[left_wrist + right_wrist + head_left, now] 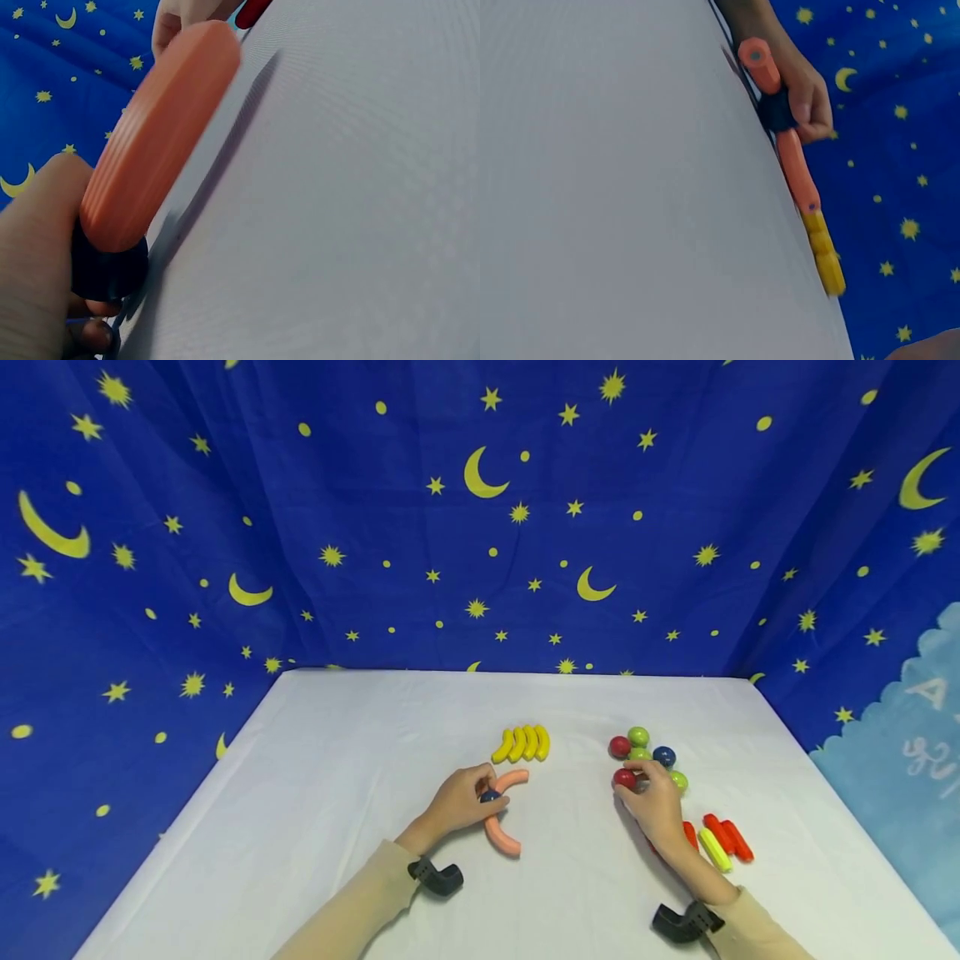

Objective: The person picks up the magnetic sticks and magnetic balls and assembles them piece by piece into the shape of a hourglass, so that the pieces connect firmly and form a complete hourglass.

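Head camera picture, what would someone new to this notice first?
Probably the two hands at the middle of the white table: the left hand pinches a dark blue ball between two curved orange pieces, and the right hand holds a red ball at the edge of a cluster of coloured balls. A row of yellow curved pieces lies just beyond the orange ones.

curved orange plastic pieces (502,827): matt, fine ribbing along side in left wrist view (161,135). dark blue ball (109,270): smooth, dull sheen. red, green, blue balls (639,752): glossy, hard-looking. yellow curved plastic pieces (522,743): smooth, slight shine. white cloth-covered bench (337,777): matt, fine weave. blue star-and-moon cloth backdrop (375,527): soft, creased.
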`<act>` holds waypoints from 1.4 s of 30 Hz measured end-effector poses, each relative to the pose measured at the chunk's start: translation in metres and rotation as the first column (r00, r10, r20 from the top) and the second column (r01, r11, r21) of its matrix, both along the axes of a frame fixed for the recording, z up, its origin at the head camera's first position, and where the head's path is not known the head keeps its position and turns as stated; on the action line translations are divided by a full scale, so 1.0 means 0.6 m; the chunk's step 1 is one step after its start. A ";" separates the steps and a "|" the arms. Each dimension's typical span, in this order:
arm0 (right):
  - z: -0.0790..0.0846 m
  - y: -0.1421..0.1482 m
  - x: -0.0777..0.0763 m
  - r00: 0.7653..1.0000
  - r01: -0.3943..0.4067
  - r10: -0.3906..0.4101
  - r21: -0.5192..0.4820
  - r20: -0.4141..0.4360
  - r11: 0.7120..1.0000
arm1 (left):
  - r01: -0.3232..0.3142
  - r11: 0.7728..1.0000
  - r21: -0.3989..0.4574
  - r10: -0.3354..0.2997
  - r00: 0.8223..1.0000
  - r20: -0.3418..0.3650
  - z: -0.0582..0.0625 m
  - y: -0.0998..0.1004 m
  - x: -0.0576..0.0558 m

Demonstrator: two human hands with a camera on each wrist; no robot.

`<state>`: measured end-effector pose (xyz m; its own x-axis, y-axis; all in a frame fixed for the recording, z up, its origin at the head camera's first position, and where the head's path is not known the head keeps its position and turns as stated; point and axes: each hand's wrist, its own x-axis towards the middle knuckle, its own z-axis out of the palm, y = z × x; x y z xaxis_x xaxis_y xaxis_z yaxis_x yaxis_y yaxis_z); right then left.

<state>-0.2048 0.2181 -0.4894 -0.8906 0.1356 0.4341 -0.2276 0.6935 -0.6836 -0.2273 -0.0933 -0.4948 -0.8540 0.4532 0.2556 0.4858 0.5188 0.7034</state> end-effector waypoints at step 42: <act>-0.001 -0.142 -0.086 0.976 -0.213 0.218 -0.221 -0.002 0.952 | 0.016 0.999 -0.036 -0.021 0.993 -0.117 0.001 0.004 0.000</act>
<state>-0.2564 0.1328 -0.4901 -0.9183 0.0288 0.3949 -0.3378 0.4630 -0.8195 -0.2274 -0.0910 -0.4939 -0.8105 0.4790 0.3372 0.5736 0.5321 0.6228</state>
